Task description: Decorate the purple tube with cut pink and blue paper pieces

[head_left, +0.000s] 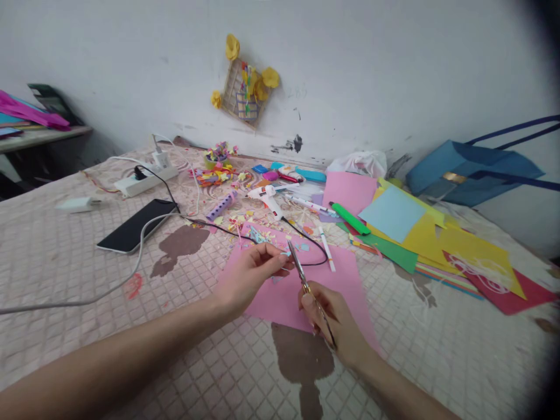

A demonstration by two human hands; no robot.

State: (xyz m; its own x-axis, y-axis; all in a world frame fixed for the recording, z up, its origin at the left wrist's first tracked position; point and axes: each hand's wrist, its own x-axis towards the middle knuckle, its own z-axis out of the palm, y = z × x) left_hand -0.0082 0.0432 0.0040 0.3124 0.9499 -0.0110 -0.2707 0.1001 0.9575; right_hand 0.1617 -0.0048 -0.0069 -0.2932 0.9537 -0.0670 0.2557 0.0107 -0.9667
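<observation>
Between the thumb and fingers of my left hand (260,268) is pinched a small light-blue paper piece (286,254). My right hand (330,318) grips a pair of scissors (301,271), its blades pointing up and away, close beside the paper piece. Both hands are over a pink paper sheet (280,303) on the table. Small blue paper scraps (259,234) lie on the sheet just beyond my left hand. A white marker (326,249) rests on the sheet's right part. Whether the blades touch the blue piece I cannot tell.
A white glue gun (268,201) with a black cord lies behind the hands. Leftward are a phone (136,226), cables and a power strip (146,179). Coloured paper sheets (420,233), a green marker (350,219) and a blue bag (472,169) are at right. Paper bits (219,175) litter the back.
</observation>
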